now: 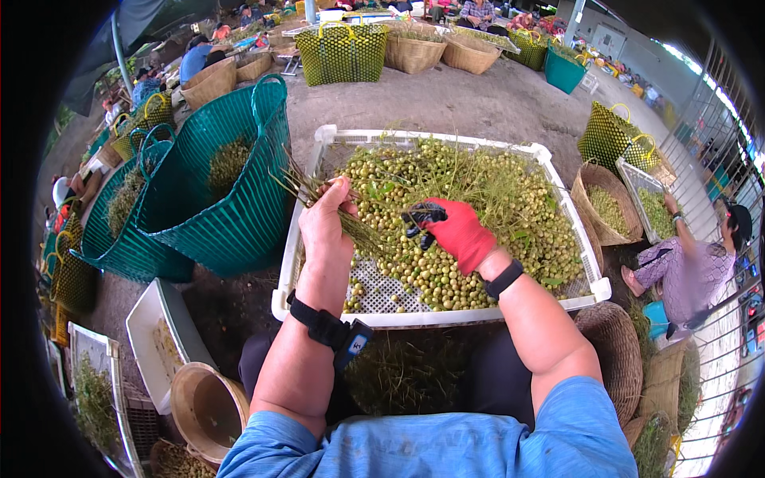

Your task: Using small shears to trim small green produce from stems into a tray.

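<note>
Across the lap lies a white plastic mesh tray heaped with small round yellow-green fruits. Thin green stems lie tangled over its far and right parts. My left hand, bare, grips a bundle of thin stems above the tray's left side; the stem ends stick out both sides of the fist. In a red glove with black fingertips, my right hand is over the middle of the tray, its fingers curled. A few thin stems show at those fingertips, but whether they are pinched cannot be told.
Teal woven plastic baskets with stems stand at the left. Nearer are a white foam box and a round tan bucket. Wicker baskets stand close at the right, beside a seated co-worker with another tray. Yellow-black baskets stand ahead.
</note>
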### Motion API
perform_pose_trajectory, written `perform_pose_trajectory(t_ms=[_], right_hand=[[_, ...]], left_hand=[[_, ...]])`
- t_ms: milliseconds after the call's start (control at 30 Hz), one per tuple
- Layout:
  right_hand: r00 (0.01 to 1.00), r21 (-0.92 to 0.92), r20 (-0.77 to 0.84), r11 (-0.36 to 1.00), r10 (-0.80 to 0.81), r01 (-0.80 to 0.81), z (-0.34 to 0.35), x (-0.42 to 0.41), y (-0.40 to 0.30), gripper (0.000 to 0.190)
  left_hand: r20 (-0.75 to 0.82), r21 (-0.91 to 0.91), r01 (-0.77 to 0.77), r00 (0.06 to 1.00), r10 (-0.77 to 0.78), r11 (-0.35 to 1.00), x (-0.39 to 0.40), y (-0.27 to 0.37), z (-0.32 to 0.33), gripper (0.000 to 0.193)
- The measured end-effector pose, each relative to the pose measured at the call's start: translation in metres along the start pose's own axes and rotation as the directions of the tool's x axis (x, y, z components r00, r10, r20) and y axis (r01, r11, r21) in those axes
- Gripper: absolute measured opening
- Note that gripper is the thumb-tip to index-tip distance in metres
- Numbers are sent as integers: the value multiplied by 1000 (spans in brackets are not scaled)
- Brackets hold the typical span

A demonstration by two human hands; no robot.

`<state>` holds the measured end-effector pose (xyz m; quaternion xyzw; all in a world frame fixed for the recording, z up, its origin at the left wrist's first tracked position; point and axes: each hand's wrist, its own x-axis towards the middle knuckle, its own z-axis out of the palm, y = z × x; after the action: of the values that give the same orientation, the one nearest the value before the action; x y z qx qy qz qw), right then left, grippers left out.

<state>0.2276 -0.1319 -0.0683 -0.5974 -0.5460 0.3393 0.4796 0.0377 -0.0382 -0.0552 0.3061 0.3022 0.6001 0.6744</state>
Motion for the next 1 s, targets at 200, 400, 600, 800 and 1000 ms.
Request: perform_pose_trajectory(t_ms=[200, 400, 600, 800, 1000], right_hand=[[981, -867, -79, 497, -179, 21, -40, 5, 14, 23], [997, -924, -79, 374, 17, -80, -65, -13, -18, 33], [979, -956, 27, 293, 203, -34, -49, -8, 34, 33], [999, -848, 36, 527, -36, 49, -37, -19, -14, 31], [984, -585, 30, 795, -175, 159, -31, -25, -27, 26]], left_hand=[[-75, 6, -82, 994, 82, 997, 2, -11, -1, 7], [-49, 132, -200, 977, 208, 971, 7, 9, 1, 5], [313, 404, -226, 945, 98, 886, -11, -16, 13, 4], [538, 777, -519, 841, 53, 356, -33, -37, 22, 45], [532, 820, -510, 847, -15, 258, -44, -42, 32, 33]])
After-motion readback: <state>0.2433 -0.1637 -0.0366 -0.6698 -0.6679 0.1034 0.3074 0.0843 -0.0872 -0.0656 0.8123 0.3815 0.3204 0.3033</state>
